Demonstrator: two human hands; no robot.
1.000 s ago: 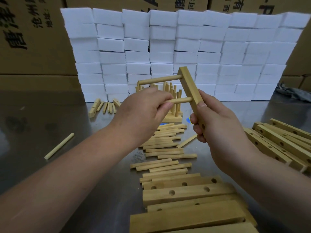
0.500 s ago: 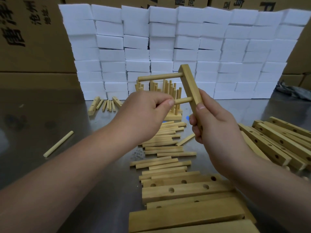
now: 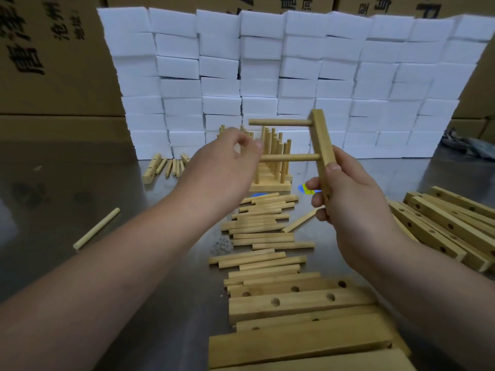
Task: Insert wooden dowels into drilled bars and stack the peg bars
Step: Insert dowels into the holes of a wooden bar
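The right hand (image 3: 348,199) was gripping the drilled bar (image 3: 321,145) by its lower end, nearly upright above the worktop (image 3: 80,183). Two dowels (image 3: 290,157) stuck out of it to the left, and the left hand (image 3: 225,167) hung just off the lower one's tip, fingers loosely curled and empty as far as the blur let me tell. My guess was a third peg from the loose dowels (image 3: 262,223) was next, so I'd shift that grip clear of the hole and push it in square, matching the others' depth, before adding it to the stacked peg bars (image 3: 270,183).
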